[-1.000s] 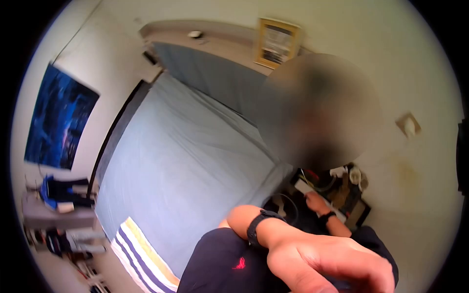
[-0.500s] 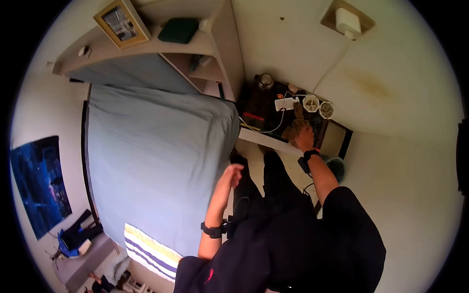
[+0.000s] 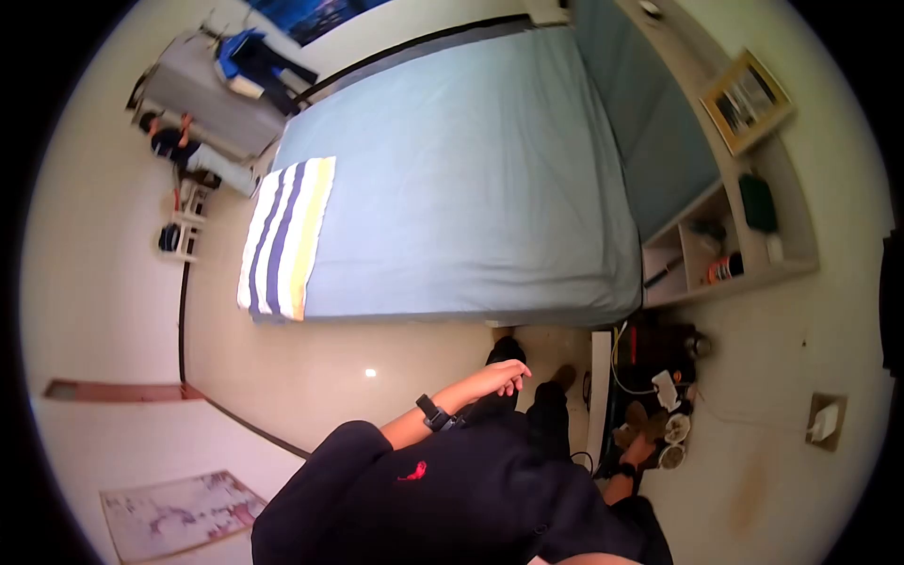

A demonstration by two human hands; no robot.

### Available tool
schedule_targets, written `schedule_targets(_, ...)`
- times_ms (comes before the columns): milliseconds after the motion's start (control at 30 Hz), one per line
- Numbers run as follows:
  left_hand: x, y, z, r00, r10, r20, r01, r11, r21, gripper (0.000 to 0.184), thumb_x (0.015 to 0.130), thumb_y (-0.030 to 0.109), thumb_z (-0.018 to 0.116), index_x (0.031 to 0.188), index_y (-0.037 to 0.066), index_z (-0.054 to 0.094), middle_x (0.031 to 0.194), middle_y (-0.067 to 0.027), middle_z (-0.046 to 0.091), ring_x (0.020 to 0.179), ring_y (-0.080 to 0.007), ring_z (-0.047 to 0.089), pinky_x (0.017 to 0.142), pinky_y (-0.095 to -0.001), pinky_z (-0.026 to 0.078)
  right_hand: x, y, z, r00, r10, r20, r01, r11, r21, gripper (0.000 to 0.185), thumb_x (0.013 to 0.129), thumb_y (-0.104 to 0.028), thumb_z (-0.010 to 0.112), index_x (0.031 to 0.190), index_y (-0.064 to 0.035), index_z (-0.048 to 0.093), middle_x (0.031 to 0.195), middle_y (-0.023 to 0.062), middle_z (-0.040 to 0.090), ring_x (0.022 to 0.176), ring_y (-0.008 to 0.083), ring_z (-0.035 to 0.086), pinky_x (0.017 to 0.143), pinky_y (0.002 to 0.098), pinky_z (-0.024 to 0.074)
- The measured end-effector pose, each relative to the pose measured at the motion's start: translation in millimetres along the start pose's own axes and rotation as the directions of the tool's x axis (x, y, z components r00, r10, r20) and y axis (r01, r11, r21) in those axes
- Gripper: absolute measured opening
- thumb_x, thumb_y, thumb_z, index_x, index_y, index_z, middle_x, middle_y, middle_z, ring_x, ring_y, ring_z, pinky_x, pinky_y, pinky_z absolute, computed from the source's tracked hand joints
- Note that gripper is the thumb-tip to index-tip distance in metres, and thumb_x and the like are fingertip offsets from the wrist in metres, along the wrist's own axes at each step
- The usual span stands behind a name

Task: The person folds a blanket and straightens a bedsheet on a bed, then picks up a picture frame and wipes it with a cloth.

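Note:
My left hand (image 3: 506, 376) hangs in front of my body above the floor, fingers loosely curled and apart, holding nothing. At the lower right, my right hand (image 3: 639, 450) is on a brown cloth (image 3: 631, 426) lying on the dark bedside table (image 3: 603, 377); its fingers are small and partly hidden against the cloth. Two white cups (image 3: 677, 428) stand beside that hand. Above them lies a white device (image 3: 667, 390) with a cable. Both of my wrists wear black bands.
A bed (image 3: 461, 188) with a striped towel (image 3: 287, 235) fills the middle. Its headboard shelf (image 3: 692, 254) stands at the right. Another person (image 3: 188, 151) is at the upper left near white stools (image 3: 193, 202). A framed picture (image 3: 179, 513) is at the lower left.
The view has turned, so the bed now lies above and the bedside table at the lower right. My left hand has stayed in front of my body; my right hand remains at the brown cloth.

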State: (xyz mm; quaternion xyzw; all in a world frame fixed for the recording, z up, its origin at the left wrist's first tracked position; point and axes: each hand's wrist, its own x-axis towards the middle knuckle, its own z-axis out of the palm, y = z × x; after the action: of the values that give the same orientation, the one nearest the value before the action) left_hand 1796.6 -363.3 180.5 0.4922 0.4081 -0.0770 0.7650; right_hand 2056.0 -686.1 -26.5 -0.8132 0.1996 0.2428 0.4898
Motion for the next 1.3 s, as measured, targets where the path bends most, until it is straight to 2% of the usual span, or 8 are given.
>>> schedule_targets(167,3,-34,-69,0.993,0.043,-0.11,-0.06,0.986,-0.159,0.03,0.089,0.032,0.04,0.104,0.01,0.052,0.082,-0.0017,0.055,0.07,-0.0092,0.054,0.061,-0.0209,0.043,-38,-53,15,0.996,0.087,-0.011,-0.087,0.996,-0.019,0.041,0.09,-0.027,0.044,0.121,0.0003,0.045,0.11,0.02,0.054,0.091,0.0322,0.055,0.076,0.0471,0.0442)
schedule_targets(267,-6,-99,-120,0.888,-0.113,-0.446,-0.034,0.951,-0.308,0.03,0.086,0.034,0.045,0.103,0.01,0.052,0.083,-0.0046,0.057,0.069,-0.0126,0.056,0.06,-0.0238,0.045,-104,-123,22,0.982,0.14,0.128,-0.018,0.739,-0.674,0.043,0.091,-0.031,0.039,0.12,-0.0001,0.046,0.101,0.0203,0.058,0.087,0.0353,0.056,0.073,0.047,0.0455)
schedule_targets(333,-5,-170,-168,0.779,-0.223,-0.586,0.088,0.964,-0.25,0.033,0.083,0.037,0.046,0.102,0.01,0.052,0.081,-0.005,0.057,0.065,-0.0135,0.055,0.055,-0.026,0.045,-48,-88,15,0.935,-0.021,0.353,0.353,-0.003,-0.936,0.041,0.094,-0.032,0.029,0.112,-0.001,0.05,0.086,0.0181,0.059,0.064,0.0354,0.051,0.059,0.0487,0.0425)
schedule_targets(600,-44,-120,-223,0.756,-0.117,-0.644,0.075,0.993,-0.092,0.048,0.086,0.039,0.045,0.121,0.006,0.043,0.087,-0.0089,0.061,0.069,-0.018,0.059,0.06,-0.0303,0.047,-210,-286,102,0.574,-0.448,0.685,0.79,0.083,-0.608,0.034,0.087,-0.031,0.041,0.106,-0.0063,0.055,0.082,0.0236,0.059,0.078,0.0404,0.055,0.068,0.0464,0.0444)
schedule_targets(767,-30,3,-180,0.724,0.537,-0.432,-0.198,0.763,0.616,0.073,0.08,0.038,0.058,0.134,0.002,0.023,0.126,-0.024,0.039,0.112,-0.0337,0.044,0.095,-0.0378,0.035,-305,-327,197,0.163,-0.615,0.772,0.978,-0.001,-0.208,0.019,0.083,-0.021,0.049,0.097,-0.0103,0.055,0.072,0.0198,0.058,0.068,0.037,0.056,0.058,0.0447,0.0439)
schedule_targets(1000,-11,93,-172,0.199,0.977,-0.077,-0.452,0.162,0.877,0.042,0.075,0.013,0.063,0.112,0.003,0.046,0.12,-0.0182,0.045,0.115,-0.0365,0.038,0.095,-0.0406,0.033,-412,-359,246,-0.007,-0.436,0.9,0.857,0.461,0.23,0.027,0.087,-0.027,0.051,0.094,-0.003,0.059,0.059,0.0156,0.053,0.049,0.0209,0.048,0.05,0.0313,0.0395)
schedule_targets(1100,-17,96,-197,0.551,0.781,-0.294,-0.608,0.617,0.5,0.034,0.075,0.008,0.061,0.106,0.002,0.05,0.101,-0.015,0.057,0.098,-0.0331,0.053,0.082,-0.036,0.043,-404,-343,263,0.018,-0.494,0.869,0.834,0.487,0.26,0.027,0.087,-0.027,0.051,0.098,-0.004,0.059,0.059,0.015,0.054,0.049,0.0181,0.048,0.051,0.0311,0.0397)
schedule_targets(1300,-26,74,-220,0.759,0.615,-0.215,-0.486,0.754,0.441,0.045,0.069,0.009,0.066,0.112,0.004,0.054,0.089,-0.0125,0.063,0.08,-0.0156,0.06,0.071,-0.0294,0.047,-376,-338,256,0.335,-0.637,0.694,0.763,0.616,0.197,0.032,0.088,-0.029,0.05,0.101,-0.0007,0.057,0.079,0.0098,0.063,0.072,0.0102,0.056,0.065,0.0268,0.0456)
